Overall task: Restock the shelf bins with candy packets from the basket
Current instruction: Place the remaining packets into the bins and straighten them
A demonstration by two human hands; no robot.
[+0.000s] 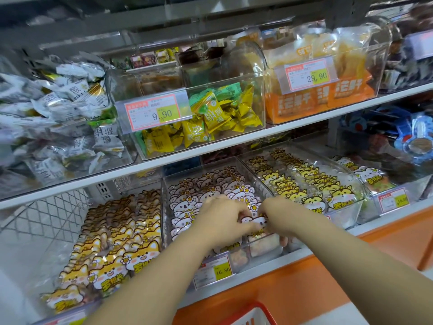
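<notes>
Basket [248,313]: below the hands, only a red rim corner shows, cut by the bottom edge.
Packet [256,221]: between both hands, mostly covered by fingers.
White packets [58,109]: up-left, motion-blurred.
Price tags [152,112]: small print unreadable.

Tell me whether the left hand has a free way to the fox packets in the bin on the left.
Probably yes: the left hand is busy in the middle bin beside them, and the fox packets lie open on top, nothing covering them.

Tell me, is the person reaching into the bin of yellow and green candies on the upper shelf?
No, both hands are in the lower shelf's middle bin.
</notes>
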